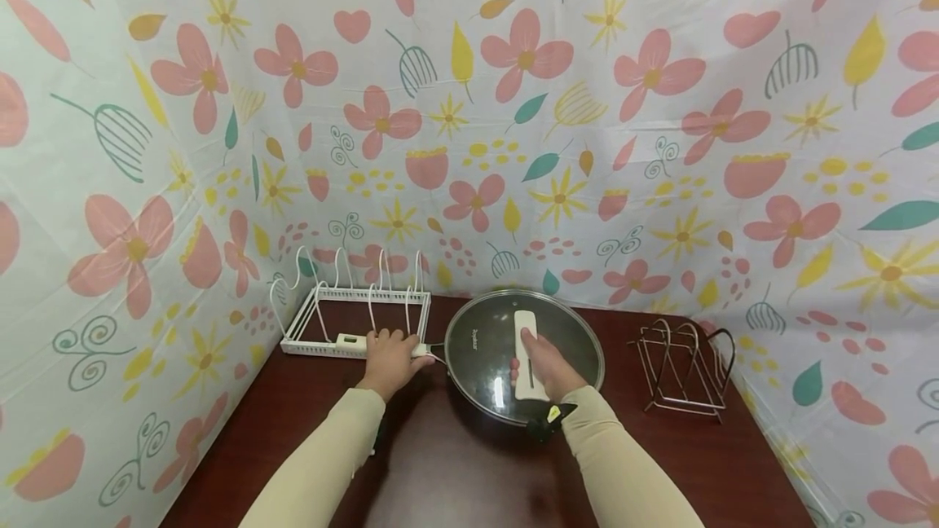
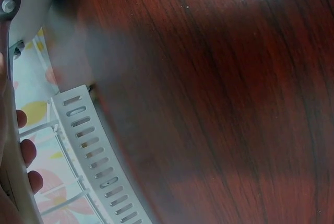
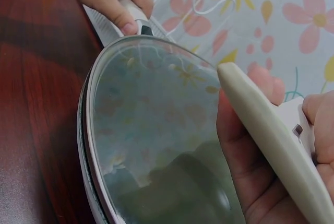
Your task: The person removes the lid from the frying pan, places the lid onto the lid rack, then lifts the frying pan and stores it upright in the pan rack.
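A frying pan with a long cream handle point(image 1: 352, 344) stands on the dark red table, its body mostly hidden under a round glass lid point(image 1: 477, 365). My left hand point(image 1: 391, 361) grips the pan handle; in the left wrist view its fingertips point(image 2: 28, 152) curl around the handle's side. On top of the lid is an upright cream lid handle point(image 1: 525, 324), and my right hand point(image 1: 548, 365) holds it, fingers wrapped about it in the right wrist view. The lid's rim point(image 3: 90, 125) lies over the pan's edge on the side seen there.
Behind the left hand stands a white rack point(image 1: 315, 346) with tall wire dividers, partly beneath the pan handle. A smaller metal wire rack point(image 1: 685, 406) sits on the table point(image 1: 455, 479) at right. Flower-patterned sheets point(image 1: 469, 145) enclose the back and sides.
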### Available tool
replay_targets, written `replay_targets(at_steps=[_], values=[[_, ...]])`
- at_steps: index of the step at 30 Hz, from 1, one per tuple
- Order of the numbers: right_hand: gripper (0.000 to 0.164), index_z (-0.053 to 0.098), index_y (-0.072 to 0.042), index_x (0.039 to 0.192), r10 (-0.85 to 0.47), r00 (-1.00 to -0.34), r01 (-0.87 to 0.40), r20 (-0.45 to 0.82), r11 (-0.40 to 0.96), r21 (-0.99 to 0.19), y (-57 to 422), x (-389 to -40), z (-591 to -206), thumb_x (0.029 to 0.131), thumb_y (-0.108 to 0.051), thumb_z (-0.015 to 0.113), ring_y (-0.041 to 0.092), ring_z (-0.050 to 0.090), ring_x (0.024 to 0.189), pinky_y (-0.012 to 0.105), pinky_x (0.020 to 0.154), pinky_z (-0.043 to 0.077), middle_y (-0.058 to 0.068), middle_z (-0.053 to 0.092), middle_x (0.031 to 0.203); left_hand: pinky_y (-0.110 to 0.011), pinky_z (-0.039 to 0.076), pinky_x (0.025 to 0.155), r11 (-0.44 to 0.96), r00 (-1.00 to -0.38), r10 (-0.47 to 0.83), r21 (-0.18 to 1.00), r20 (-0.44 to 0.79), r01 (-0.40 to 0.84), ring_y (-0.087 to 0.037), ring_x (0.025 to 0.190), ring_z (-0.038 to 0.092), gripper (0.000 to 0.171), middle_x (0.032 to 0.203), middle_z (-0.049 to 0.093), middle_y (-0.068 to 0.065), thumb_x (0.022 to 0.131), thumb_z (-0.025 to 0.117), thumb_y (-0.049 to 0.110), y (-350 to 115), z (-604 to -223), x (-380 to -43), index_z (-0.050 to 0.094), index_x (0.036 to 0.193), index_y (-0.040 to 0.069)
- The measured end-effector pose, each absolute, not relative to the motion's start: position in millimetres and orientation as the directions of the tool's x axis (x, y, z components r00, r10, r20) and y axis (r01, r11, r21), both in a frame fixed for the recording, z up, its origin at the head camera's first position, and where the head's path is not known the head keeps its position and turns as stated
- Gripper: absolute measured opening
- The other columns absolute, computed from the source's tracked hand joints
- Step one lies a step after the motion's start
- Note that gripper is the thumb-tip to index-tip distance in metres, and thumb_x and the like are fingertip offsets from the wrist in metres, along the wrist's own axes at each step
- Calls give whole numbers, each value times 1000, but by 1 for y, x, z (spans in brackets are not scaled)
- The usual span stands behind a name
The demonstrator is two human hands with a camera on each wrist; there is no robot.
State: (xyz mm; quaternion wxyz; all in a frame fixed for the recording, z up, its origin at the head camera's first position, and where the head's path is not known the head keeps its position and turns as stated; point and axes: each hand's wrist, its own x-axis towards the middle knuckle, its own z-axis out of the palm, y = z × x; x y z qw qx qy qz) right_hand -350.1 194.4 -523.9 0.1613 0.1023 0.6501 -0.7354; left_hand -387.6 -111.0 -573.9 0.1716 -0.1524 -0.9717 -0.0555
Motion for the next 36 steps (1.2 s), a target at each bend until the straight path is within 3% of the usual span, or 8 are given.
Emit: replay_targets(at_steps=[19,36], values=[[44,38,-9,127,-102,-934,352,-343,-91,-932,194,-350,-526,108,-49,38,15,54,54,34,51,51,5,52,70,-57,33,92,947,-896,276,60,347,315,-37,94,54,51,96,63,-10,83,69,64,-111,-569,-385,71,107,18],[44,36,-6,129,-140,-940,327,-312,-99,-940,193,-347,-519,109,-45,36,17,53,53,35,51,51,6,51,69,-56,32,93,951,-908,275,51,317,306,-36,97,54,58,100,64,-9,84,65,68,-112,-572,-387,71,115,19]])
